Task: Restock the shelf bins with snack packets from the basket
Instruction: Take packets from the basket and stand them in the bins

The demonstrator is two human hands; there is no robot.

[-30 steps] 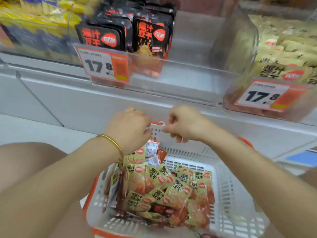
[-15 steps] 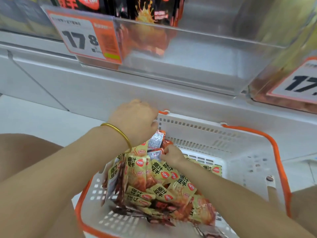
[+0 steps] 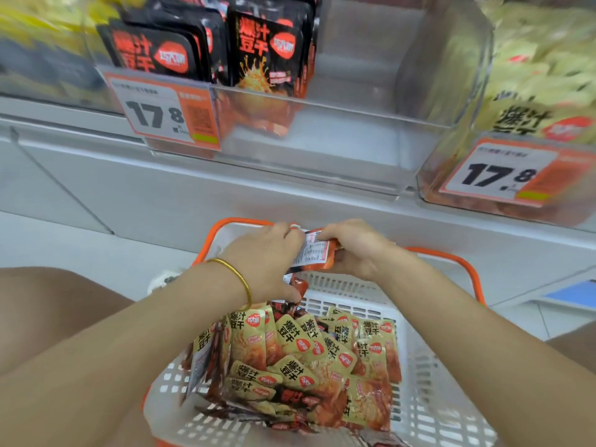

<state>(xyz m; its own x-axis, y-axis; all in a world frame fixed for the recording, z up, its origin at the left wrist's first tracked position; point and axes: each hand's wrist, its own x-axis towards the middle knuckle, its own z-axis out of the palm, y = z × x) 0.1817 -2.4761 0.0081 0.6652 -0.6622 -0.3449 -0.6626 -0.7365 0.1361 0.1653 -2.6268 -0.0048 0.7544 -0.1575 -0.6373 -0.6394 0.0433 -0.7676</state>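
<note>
A white basket with an orange rim [image 3: 435,382] sits low in front of me, holding several yellow and red snack packets [image 3: 300,356]. Above its far edge both hands hold a small stack of packets [image 3: 314,253], white label side up. My left hand [image 3: 267,259], with a gold bangle on the wrist, grips the stack's left side. My right hand [image 3: 358,250] grips its right end. A clear shelf bin [image 3: 322,150] above holds black packets [image 3: 264,50] at its left; its right part is bare.
A second clear bin with yellow packets [image 3: 529,101] stands at the right. Price tags reading 17.8 [image 3: 161,114] hang on both bin fronts. A grey shelf ledge [image 3: 225,201] runs between bins and basket. My knees flank the basket.
My right hand came out of the basket with a packet and met the left hand above the basket's far edge. The view tilted up, showing more of the bins.
</note>
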